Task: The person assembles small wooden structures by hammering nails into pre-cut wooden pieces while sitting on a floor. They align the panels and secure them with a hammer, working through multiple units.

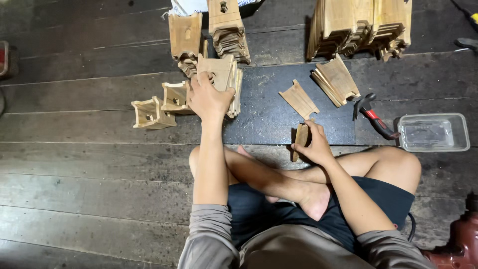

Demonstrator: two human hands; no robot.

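I sit cross-legged on a dark plank floor. My left hand (208, 97) reaches forward and grips a flat wooden panel (219, 69) that leans in a small stack. My right hand (314, 142) holds another cut wooden panel (300, 139) upright on its edge in front of my shin. One loose panel (298, 99) lies flat just beyond it. Two small assembled wooden boxes (149, 113) (175, 97) sit to the left of my left hand.
Tall stacks of cut panels (358, 25) stand at the back right, others (226, 30) at the back centre, and a short leaning pile (336, 79). A red-handled hammer (373, 117), a clear plastic tub (433, 132) and a red power tool (460, 241) lie at the right.
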